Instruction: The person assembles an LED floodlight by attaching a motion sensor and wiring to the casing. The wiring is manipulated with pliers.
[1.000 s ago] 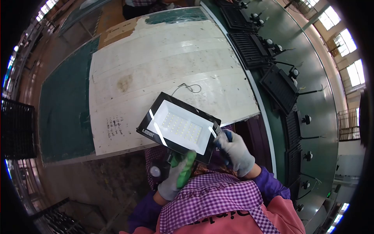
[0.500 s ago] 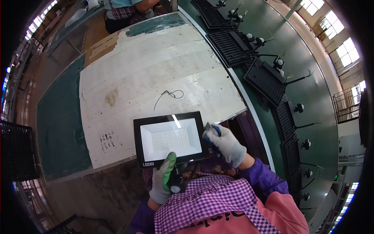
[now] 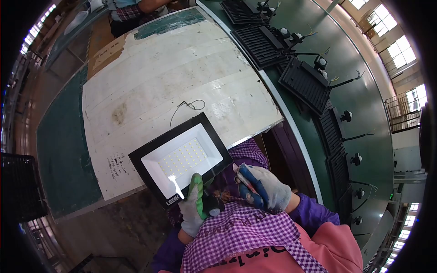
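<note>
My left hand (image 3: 193, 208), in a white glove with green on the thumb, is closed on the lower edge of an LED floodlight (image 3: 150, 170). The floodlight is tilted, its lit-side panel of small LEDs facing up and its black frame rising over the bench edge. A round-lensed sensor (image 3: 213, 205) hangs beside that hand. In my right hand (image 3: 268, 187), gloved in white and blue, is a slim tool that looks like a utility knife (image 3: 246, 182). Its pale flat tip points toward the floodlight's right corner, slightly apart from it. The fingers partly hide the handle.
A loose dark cable tie (image 3: 189, 105) lies on the white-covered bench (image 3: 154, 82). Along the right, a green conveyor-like table (image 3: 337, 54) carries several black floodlights (image 3: 306, 85) with sensors and wires. Another person (image 3: 136, 9) sits at the far end.
The floodlight has rotated anticlockwise and shifted left in my left hand. My right hand, with the tool, has moved down, away from the floodlight's right side. The view has shifted slightly.
</note>
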Motion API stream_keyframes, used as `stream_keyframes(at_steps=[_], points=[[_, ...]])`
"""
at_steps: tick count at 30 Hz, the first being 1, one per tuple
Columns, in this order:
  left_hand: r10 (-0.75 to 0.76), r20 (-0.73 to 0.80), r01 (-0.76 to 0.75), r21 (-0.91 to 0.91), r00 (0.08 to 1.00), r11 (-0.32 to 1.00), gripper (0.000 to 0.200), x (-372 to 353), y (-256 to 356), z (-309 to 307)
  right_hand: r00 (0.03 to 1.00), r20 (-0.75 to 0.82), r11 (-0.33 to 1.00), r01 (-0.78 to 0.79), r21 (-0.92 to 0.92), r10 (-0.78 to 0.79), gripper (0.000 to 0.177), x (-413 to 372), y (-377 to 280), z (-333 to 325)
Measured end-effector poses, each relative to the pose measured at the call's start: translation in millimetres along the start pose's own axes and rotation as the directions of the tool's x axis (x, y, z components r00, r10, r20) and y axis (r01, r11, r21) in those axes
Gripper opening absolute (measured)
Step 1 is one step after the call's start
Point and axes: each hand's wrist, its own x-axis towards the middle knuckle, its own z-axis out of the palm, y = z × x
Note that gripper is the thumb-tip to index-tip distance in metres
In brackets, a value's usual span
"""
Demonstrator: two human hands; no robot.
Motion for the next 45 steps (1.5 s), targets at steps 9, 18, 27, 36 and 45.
stream_keyframes(at_steps=[9, 18, 27, 36, 45], points=[[-0.014, 0.057, 0.013, 0.014, 0.998, 1.000, 0.064, -5, -14, -4, 0.873, -0.114, 0.843, 0.413, -0.344, -0.474, 0.027, 18, 23, 12], [0.072, 0.177, -0.094, 0.121, 0.982, 0.988, 0.072, -7, -28, -10, 0.948, -0.100, 0.720, -0.158, 0.676, 0.303, 0.026, 17, 1, 19], [-0.393, 0.069, 0.348, -0.617, 0.917, 0.706, 0.059, -6, -29, -1, 0.827, -0.303, 0.770, -0.223, 0.598, 0.474, 0.027, 32, -25, 29], [-0.419, 0.214, 0.448, -0.652, 0.882, 0.612, 0.052, -5, -38, 0, 0.869, -0.345, 0.874, -0.177, 0.453, 0.354, 0.028, 65, -56, 20], [-0.235, 0.324, 0.392, -0.612, 0.917, 0.687, 0.049, -1, -45, 5, 0.878, -0.307, 0.875, -0.212, 0.436, 0.366, 0.019, 121, -92, 7]])
